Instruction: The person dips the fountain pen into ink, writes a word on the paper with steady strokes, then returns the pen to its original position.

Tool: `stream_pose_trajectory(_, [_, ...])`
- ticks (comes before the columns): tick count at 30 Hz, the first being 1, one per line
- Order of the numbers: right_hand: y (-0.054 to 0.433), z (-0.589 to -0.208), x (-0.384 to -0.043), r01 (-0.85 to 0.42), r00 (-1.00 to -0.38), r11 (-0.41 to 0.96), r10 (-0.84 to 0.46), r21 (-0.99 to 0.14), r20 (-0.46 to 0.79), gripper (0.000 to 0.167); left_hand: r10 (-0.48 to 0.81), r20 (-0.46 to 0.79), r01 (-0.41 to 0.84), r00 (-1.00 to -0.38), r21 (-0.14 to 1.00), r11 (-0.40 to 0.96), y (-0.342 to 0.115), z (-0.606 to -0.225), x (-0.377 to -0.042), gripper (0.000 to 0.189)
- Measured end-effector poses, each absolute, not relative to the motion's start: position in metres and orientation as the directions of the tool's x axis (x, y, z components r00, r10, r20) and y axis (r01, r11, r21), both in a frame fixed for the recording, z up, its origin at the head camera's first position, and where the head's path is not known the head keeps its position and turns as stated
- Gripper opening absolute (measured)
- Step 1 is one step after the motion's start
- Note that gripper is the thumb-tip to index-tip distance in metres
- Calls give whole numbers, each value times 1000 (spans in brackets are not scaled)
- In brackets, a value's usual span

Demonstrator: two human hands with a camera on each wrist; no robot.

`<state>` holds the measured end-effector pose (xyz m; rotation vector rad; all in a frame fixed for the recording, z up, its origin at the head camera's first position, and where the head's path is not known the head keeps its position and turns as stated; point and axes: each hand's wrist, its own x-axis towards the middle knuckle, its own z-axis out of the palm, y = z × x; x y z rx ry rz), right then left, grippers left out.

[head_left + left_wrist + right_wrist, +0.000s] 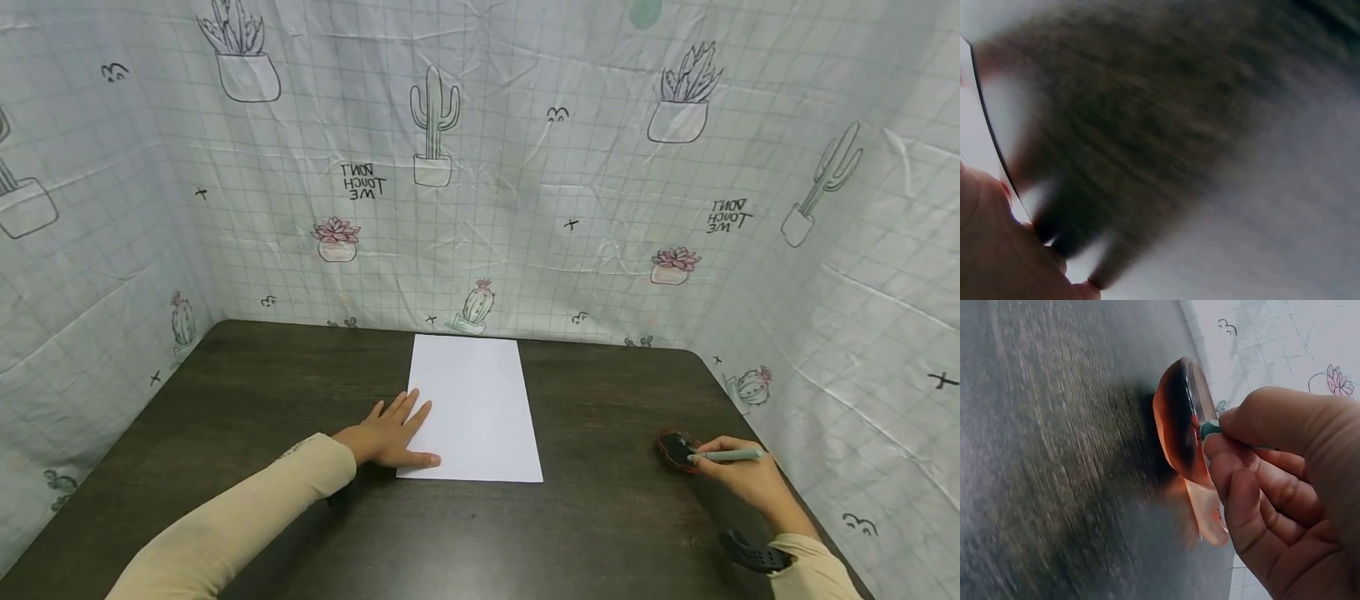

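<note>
A blank white sheet of paper (483,408) lies on the dark tabletop. My left hand (392,435) rests with spread fingers over the sheet's left edge, thumb near its lower corner. Off to the right, my right hand (746,479) pinches a slim pale green pen-like stick (735,456) between thumb and fingers. Its tip end points at a small rounded black object with a red-orange rim (677,448). Seen from the right wrist, the stick's teal end (1210,429) meets the side of this object; its exact kind I cannot tell.
Dark wood-grain table (600,400) spreads around the sheet. A pale cactus-print cloth (510,192) hangs behind it and along both sides, close to the right hand. A black wristband (750,554) sits on the right wrist.
</note>
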<state>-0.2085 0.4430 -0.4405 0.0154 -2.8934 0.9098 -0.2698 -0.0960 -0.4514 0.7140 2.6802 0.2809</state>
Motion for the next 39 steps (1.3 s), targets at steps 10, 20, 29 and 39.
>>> stream_pose_trajectory(10, [442,-441,-215,8,-996,842,52,-539,67,29,511,-285,444,-811,269,855,-95,-452,-270,95])
stream_pose_trajectory(20, [431,-429,-213,3,-993,818,70,-575,95,34,509,-299,436,-807,280,856,-99,-453,-267,97])
stream_pose_trajectory(29, [390,-411,-240,-122,-983,658,26,-743,184,40,498,-299,428,-814,271,862,-98,-449,-270,96])
stream_pose_trajectory(39, [325,-400,-270,-213,-976,521,-71,-827,206,37,498,-304,427,-812,271,863,-96,-450,-271,96])
